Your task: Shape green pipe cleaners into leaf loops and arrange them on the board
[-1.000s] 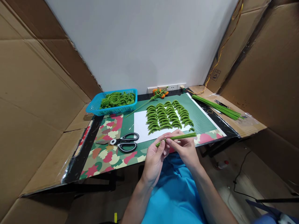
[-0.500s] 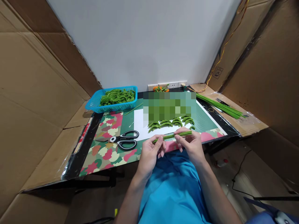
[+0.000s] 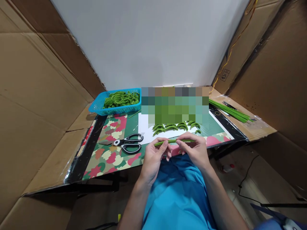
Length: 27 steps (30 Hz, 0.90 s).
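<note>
Low over the table's front edge, I hold a short length of green pipe cleaner in both hands; whether it is one piece or several pressed together, I cannot tell. My left hand pinches its left part between thumb and fingers. The thumb and fingers of my right hand close on it nearer the middle, and its right end runs out under those fingers. Just beyond my hands, curved green pipe cleaner pieces lie in small groups on white paper. Behind them a blurred block hides the view.
Black-handled scissors lie left of my hands, blades pointing left. A blue basket of bent green pieces stands at the back left. Long green stems lie at the right beside a dark slim tool. Cardboard walls flank the table.
My right hand has shifted along the pipe cleaner, its fingers now covering more of the right end. The left hand keeps its pinch. The view has tilted slightly.
</note>
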Tool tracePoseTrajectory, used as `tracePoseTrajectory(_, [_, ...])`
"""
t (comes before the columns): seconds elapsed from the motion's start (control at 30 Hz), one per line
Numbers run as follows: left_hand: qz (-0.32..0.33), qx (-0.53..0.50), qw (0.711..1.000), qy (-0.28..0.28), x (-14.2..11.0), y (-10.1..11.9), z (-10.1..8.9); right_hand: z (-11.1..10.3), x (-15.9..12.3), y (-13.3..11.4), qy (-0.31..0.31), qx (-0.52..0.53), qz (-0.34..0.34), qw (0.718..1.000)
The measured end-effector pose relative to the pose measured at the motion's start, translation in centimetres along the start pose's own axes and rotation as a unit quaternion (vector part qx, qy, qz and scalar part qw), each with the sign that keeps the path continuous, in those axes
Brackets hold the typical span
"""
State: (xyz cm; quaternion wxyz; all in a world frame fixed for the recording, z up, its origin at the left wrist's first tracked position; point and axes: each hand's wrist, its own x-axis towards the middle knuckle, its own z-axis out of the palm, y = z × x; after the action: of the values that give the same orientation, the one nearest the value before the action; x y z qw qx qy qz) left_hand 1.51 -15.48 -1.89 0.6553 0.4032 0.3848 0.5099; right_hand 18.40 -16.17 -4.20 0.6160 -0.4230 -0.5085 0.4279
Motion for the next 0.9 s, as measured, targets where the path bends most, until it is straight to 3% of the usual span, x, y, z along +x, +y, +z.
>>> tracePoseTrajectory(0.17, [0.010, 0.007, 1.000, -0.002, 0.2, -0.1, -0.2, -0.7, 0.0, 0.1, -0.018, -0.053, -0.030, 0.998])
tracePoseTrajectory(0.33, [0.001, 0.008, 1.000, -0.005, 0.4, 0.2, -0.6, -2.2, 0.5, -0.1, -0.026, -0.155, -0.191, 0.969])
tracePoseTrajectory(0.43, [-0.015, 0.008, 1.000, -0.011, 0.5, 0.3, -0.8, -2.7, 1.0, -0.6, -0.030, -0.204, -0.248, 0.947])
tracePoseTrajectory(0.9, [-0.047, -0.020, 0.999, -0.018, 0.3, 0.6, -1.1, -2.8, 1.3, -0.8, -0.053, -0.222, -0.321, 0.919])
